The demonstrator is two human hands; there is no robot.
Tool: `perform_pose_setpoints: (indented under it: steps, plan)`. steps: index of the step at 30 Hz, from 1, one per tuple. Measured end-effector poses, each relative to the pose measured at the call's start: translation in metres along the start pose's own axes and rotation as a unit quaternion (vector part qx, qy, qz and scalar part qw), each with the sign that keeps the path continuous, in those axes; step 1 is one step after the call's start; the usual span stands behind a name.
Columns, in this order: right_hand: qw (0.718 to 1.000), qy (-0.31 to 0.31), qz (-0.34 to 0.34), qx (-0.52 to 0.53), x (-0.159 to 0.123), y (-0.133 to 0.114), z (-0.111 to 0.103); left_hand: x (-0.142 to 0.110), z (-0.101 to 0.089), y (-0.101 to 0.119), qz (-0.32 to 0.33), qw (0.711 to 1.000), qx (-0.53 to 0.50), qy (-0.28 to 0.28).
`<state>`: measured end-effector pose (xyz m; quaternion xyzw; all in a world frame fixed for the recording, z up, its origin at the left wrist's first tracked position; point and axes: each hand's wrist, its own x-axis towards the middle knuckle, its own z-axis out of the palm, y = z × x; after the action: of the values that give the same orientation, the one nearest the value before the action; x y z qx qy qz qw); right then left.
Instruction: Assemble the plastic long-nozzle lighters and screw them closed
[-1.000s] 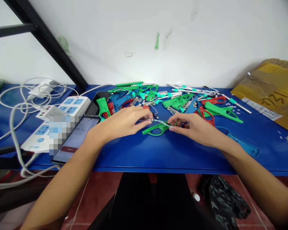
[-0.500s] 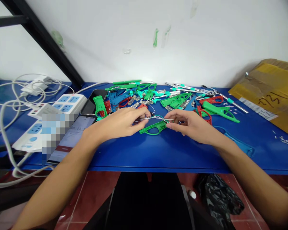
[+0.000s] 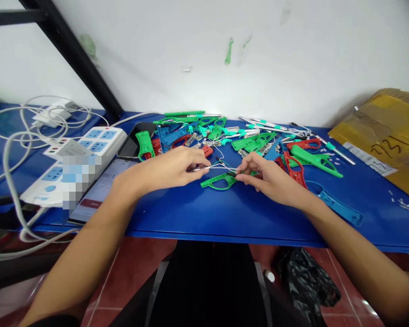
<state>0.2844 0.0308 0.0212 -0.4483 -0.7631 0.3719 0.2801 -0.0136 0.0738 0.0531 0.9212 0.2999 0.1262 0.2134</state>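
Note:
My left hand [image 3: 179,167] is closed in a pinch around a thin metal tube, mostly hidden by the fingers. From its tip a thin white sleeve [image 3: 224,168] stretches across to my right hand [image 3: 264,177], whose thumb and fingers pinch the other end. Loose white wires [image 3: 218,156] hang about the sleeve, and a small black piece [image 3: 231,173] shows by the right fingertips. Just below lies a green plastic handle shell [image 3: 221,182] with a trigger-like loop, partly behind the right hand.
Green, blue and red handle shells, metal tubes and clear parts form a pile [image 3: 255,141] along the wall. A blue shell [image 3: 341,206] lies by my right forearm. Left are a power strip [image 3: 104,134], cables and phones; right, a taped carton [image 3: 388,131].
The view has shifted slightly. The white sleeve between my hands now runs straighter, and a black piece shows by the right fingertips. Both hands keep their pinch over the green shell.

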Motion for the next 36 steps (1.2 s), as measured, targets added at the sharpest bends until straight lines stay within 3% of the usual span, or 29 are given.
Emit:
perform_pose_setpoints:
  steps: [5, 10, 18, 25, 36]
  plan:
    - [0.997, -0.020, -0.028, -0.062, -0.001, -0.003, -0.003, 0.000, 0.001, -0.004, 0.007, 1.000, -0.013, -0.006]
    - [0.993, 0.004, -0.063, -0.105, -0.004, -0.010, -0.004, -0.003, 0.002, -0.008, -0.037, 0.999, -0.032, -0.009]
    - [0.976, 0.003, -0.140, -0.168, 0.007, 0.010, -0.007, -0.003, 0.001, -0.003, -0.058, 0.996, -0.047, -0.052]
    - [0.985, -0.026, -0.102, -0.134, 0.011, 0.015, -0.008, -0.002, 0.004, 0.001, -0.054, 0.995, -0.032, -0.071]
    - [0.986, -0.067, -0.096, -0.116, 0.007, 0.008, -0.008, -0.002, 0.004, -0.005, -0.044, 0.995, -0.036, -0.085]
